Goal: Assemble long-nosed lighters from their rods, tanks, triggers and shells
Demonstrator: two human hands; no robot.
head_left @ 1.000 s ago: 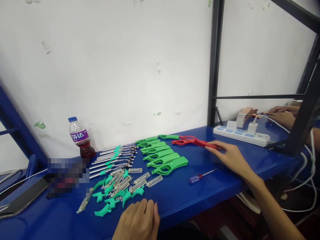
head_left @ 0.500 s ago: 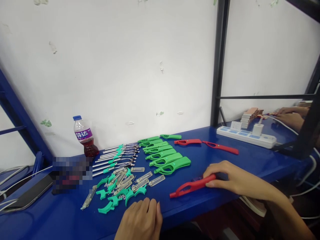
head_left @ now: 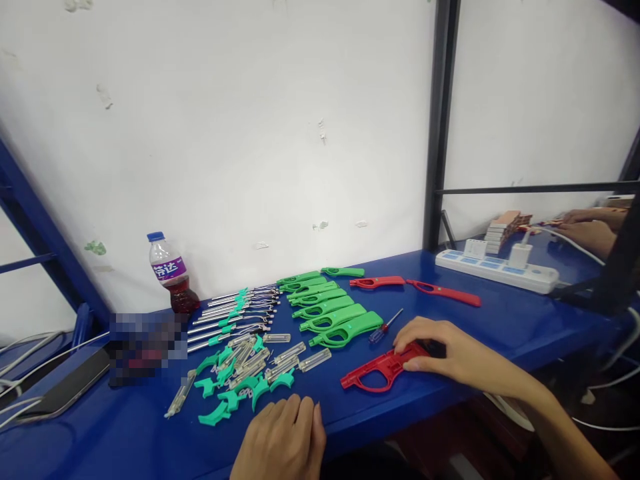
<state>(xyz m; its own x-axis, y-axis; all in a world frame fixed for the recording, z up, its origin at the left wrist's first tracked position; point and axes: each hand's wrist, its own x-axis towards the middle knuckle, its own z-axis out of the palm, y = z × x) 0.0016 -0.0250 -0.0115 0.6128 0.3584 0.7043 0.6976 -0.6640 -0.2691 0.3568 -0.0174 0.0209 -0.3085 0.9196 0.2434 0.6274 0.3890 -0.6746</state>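
My right hand (head_left: 433,348) pinches the rear end of a red lighter shell (head_left: 373,373), whose hollow inner side faces up over the front of the blue table. My left hand (head_left: 283,437) rests at the table's front edge with its fingers curled together and nothing seen in it. Just behind the red shell lies a small screwdriver (head_left: 384,328). Green lighter shells (head_left: 325,308) lie in a row at the middle. Left of them are metal rods with wires (head_left: 230,317), and in front, clear gas tubes (head_left: 315,360) and teal trigger pieces (head_left: 215,415).
Two more red shells (head_left: 444,291) lie at the back right, near a white power strip (head_left: 495,270). A bottle (head_left: 173,273) stands by the wall. A phone-like black object (head_left: 65,383) lies at left. Another person's hands (head_left: 590,230) are beyond the black frame post (head_left: 440,127).
My right hand has turned the red shell so its hollow side and loop now show. The screwdriver behind it has come into clear view. My left hand has stayed in place.
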